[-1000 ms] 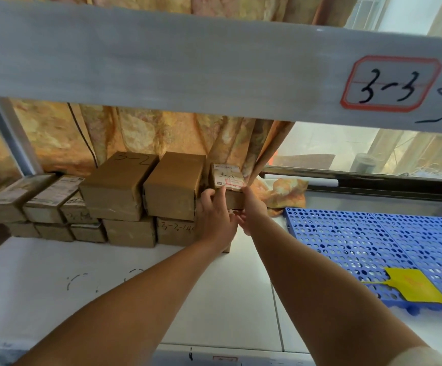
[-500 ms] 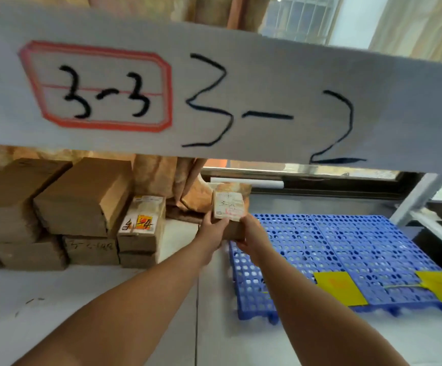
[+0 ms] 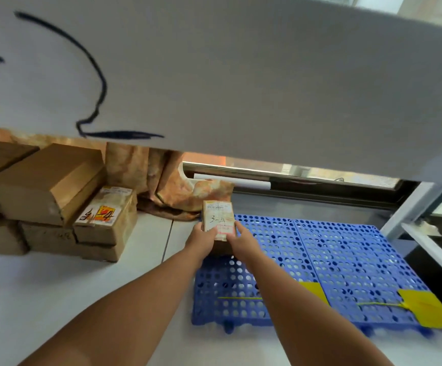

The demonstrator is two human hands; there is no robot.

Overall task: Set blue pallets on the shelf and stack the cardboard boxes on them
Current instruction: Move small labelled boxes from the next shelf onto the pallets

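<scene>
A small cardboard box [image 3: 218, 216] with a white label on top is held between both hands. My left hand [image 3: 201, 237] grips its left side and my right hand [image 3: 237, 237] grips its right side. The box is over the far left corner of the blue pallets [image 3: 328, 262], two perforated panels lying side by side on the white shelf [image 3: 64, 294]. Whether the box touches the pallet is hidden by my hands. A stack of cardboard boxes [image 3: 56, 202] stands on the shelf to the left.
The upper shelf's beam [image 3: 241, 83] with handwritten numbers hangs low across the view. Yellow tags [image 3: 426, 307] lie on the pallets' near edge. A patterned curtain [image 3: 167, 186] and a window frame are behind. A white shelf post [image 3: 410, 207] stands at right.
Both hands have carried the small labelled box from the stack on the left over to the blue pallets, and lower. My view has swung right with it.
</scene>
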